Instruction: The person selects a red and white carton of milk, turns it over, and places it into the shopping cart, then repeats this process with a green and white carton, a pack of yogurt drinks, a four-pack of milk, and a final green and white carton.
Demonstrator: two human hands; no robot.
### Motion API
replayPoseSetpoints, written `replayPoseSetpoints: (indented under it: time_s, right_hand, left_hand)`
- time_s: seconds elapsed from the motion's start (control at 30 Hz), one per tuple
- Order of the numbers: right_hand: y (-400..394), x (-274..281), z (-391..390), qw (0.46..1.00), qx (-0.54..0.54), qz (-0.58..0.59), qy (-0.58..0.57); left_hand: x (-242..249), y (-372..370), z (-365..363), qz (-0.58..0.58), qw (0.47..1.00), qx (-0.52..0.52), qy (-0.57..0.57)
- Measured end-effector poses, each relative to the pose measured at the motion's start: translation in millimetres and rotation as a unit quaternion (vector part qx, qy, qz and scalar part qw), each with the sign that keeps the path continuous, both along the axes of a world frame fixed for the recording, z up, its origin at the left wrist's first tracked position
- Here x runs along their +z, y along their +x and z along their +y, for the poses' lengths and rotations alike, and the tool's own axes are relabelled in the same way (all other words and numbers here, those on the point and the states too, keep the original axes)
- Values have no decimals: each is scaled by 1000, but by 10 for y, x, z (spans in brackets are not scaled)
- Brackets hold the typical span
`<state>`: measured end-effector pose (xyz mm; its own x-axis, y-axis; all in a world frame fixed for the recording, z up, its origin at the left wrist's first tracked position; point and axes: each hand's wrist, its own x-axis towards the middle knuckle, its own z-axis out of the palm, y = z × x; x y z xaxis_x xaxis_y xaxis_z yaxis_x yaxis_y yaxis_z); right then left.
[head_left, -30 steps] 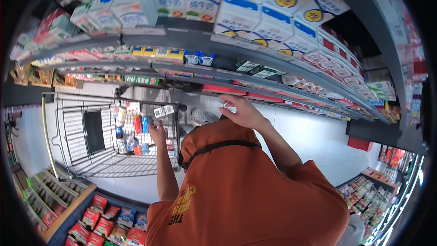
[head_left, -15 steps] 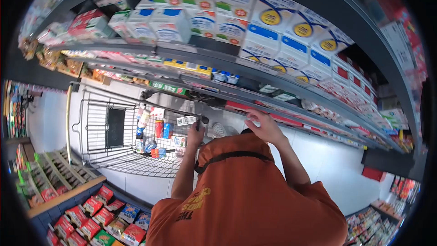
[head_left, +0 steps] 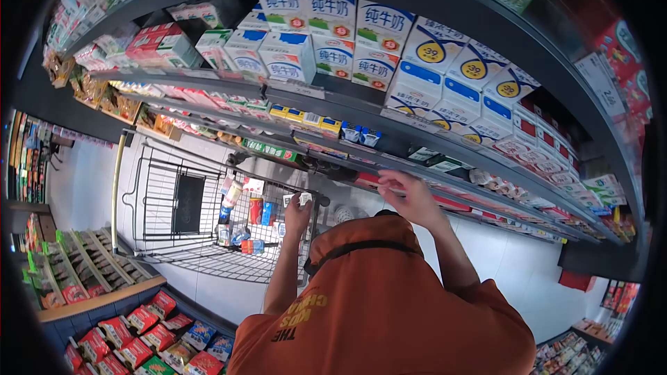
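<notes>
Alongside a supermarket's stocked shelving, we find a left hand (head_left: 299,218) over the near end of a black metal-wire shopping cart (head_left: 187,203), fingers at a small white box with black print (head_left: 306,198); whether that grip is clamped on the box or merely overlaps it, we cannot tell. A bare right hand (head_left: 408,199) hangs before the lower shelves, its grip apart, fingers lightly curled around nothing we can see. Deeper in the cart we make out a red cylindrical pack (head_left: 256,210) beside a blue upright pack (head_left: 269,213), grouped toward the near end, likely because it lies within easy reach. Above, white cardboard cartons with blue lettering (head_left: 383,24) stand stacked on a dark grey metal shelf (head_left: 347,93), fronts outward, we judge, so shoppers can read them. At lower left, glossy red snack bags (head_left: 160,337) lie in rows, probably for picking from above.
</notes>
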<state>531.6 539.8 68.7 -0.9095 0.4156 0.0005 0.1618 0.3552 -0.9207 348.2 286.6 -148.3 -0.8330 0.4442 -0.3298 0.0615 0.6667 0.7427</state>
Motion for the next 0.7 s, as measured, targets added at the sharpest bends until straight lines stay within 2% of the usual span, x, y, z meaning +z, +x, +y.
replayPoseSetpoints:
  time_s: [0.1, 0.13, 0.23, 0.27, 0.37, 0.4, 0.47, 0.53, 0.7]
  right_hand:
    - [-17, 281, 88, 998, -36, 15, 46]
    - [-27, 265, 104, 996, -57, 52, 53]
    - [-40, 311, 112, 996, -53, 42, 49]
    - [-43, 294, 104, 997, -52, 39, 45]
    - [-57, 216, 8, 999, -37, 21, 27]
    - [-72, 221, -25, 999, -33, 14, 22]
    - [-70, 146, -73, 999, -30, 11, 11]
    - [-39, 71, -87, 999, -23, 0, 37]
    - [143, -76, -4, 986, -4, -73, 147]
  left_hand:
    - [-99, 20, -27, 5, 1000, -19, -19]
    - [-195, 25, -58, 10, 999, -27, -34]
    - [-299, 81, -75, 9, 992, -61, -110]
    - [-308, 132, -88, -18, 995, -48, -89]
    - [-719, 145, -180, -81, 990, -113, -31]
    - [-787, 174, -195, -52, 991, -120, -32]
    - [-554, 217, -159, -72, 993, -92, -19]
    - [-553, 246, -180, -74, 993, -86, -24]
    - [-518, 243, -318, -97, 987, -103, -77]
